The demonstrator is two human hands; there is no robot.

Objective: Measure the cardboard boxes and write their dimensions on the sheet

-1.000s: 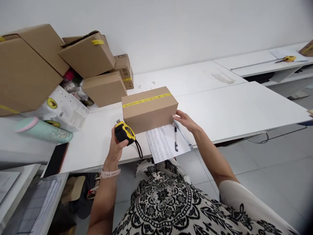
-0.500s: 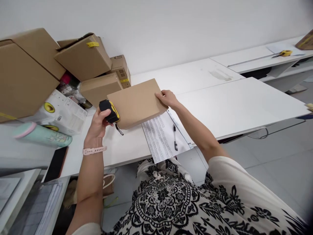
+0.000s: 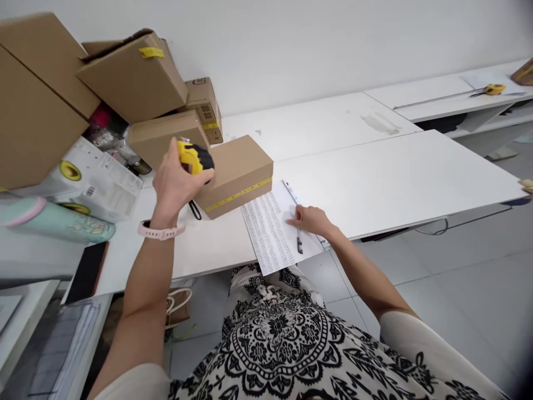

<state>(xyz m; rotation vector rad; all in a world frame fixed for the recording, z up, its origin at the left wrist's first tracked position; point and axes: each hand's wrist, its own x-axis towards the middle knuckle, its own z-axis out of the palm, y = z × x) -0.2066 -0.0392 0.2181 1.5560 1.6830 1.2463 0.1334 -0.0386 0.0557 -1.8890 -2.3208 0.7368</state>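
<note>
A yellow and black tape measure (image 3: 195,158) is gripped in my left hand (image 3: 177,180), above the left end of a closed cardboard box (image 3: 239,175). The box rests on the table, with yellow tape along its front side. Its dark wrist strap (image 3: 194,210) hangs below my left hand. My right hand (image 3: 312,219) is down on the printed sheet (image 3: 266,228), fingers curled around the upper part of a black pen (image 3: 299,244). The pen's lower part shows below the fingers, while its upper end is hidden.
Cardboard boxes (image 3: 137,83) are stacked at the left. Nearby are a white avocado-print box (image 3: 95,178), a mint bottle (image 3: 62,219) and a dark phone (image 3: 88,272). Another tape measure (image 3: 494,89) lies extended on the far right table. A ruler-like strip (image 3: 290,190) edges the sheet.
My right hand has left the box and come down to the pen. The box now rests flat on the table. My left hand has turned with the tape measure and risen slightly.
</note>
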